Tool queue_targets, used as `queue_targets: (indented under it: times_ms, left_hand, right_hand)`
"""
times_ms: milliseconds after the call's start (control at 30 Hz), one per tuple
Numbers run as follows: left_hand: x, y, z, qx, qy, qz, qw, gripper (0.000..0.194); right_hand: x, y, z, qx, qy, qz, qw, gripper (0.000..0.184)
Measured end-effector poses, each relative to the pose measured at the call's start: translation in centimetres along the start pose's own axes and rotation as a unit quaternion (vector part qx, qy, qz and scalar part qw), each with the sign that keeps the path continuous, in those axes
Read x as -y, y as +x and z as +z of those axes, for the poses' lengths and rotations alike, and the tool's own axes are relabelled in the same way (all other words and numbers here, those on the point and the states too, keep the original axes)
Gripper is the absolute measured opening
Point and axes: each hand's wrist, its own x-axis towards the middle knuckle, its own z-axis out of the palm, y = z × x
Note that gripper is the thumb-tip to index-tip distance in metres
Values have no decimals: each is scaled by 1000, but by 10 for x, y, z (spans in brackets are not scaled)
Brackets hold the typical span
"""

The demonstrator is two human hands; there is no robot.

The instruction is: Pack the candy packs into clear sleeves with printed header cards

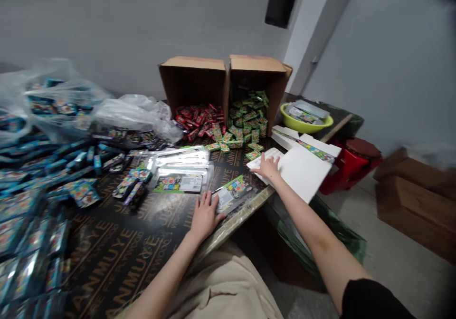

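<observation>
My left hand [205, 216] lies flat with its fingers stretched out, touching the left end of a clear plastic package with a printed green and grey card [234, 194] by the table edge. To the right, my right hand [269, 168] reaches down with spread fingers onto a white sheet with small printed marks [272, 155]. Part of that sheet is hidden under the hand. Beside it, a white cardboard piece with a colourful printed strip [304, 171] overhangs the edge. A stack of clear plastic packages [183, 169] is left of my left hand.
Two open cartons [194, 63] at the back spill red packets [199, 120] and green packets [247, 119]. Many blue packets [50, 167] cover the left side. A yellow bowl [302, 126], a red stool [351, 164] and a green bag [342, 231] are at right.
</observation>
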Motion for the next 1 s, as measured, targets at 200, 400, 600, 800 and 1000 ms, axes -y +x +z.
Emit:
queue_targets:
  times_ms: [200,400,600,800,1000]
  left_hand:
    - [-5,-5,0,-2,-45,-18,999,69]
    - [21,-2,-34,70,-228,6,971,69]
    - [30,-8,-71,-26,-511,-78,856,55]
    - [35,-31,-86,-125,-813,-204,531,48]
    - [67,-74,-97,-190,-781,-277,527,50]
  right_hand:
    - [25,-6,18,-17,-40,-54,998,43]
    - [17,-19,9,-31,-34,-85,995,34]
    - [53,-55,-14,-163,15,-118,979,38]
    - [150,-151,-39,-125,183,-545,809,41]
    - [165,-143,-37,93,537,-322,774,70]
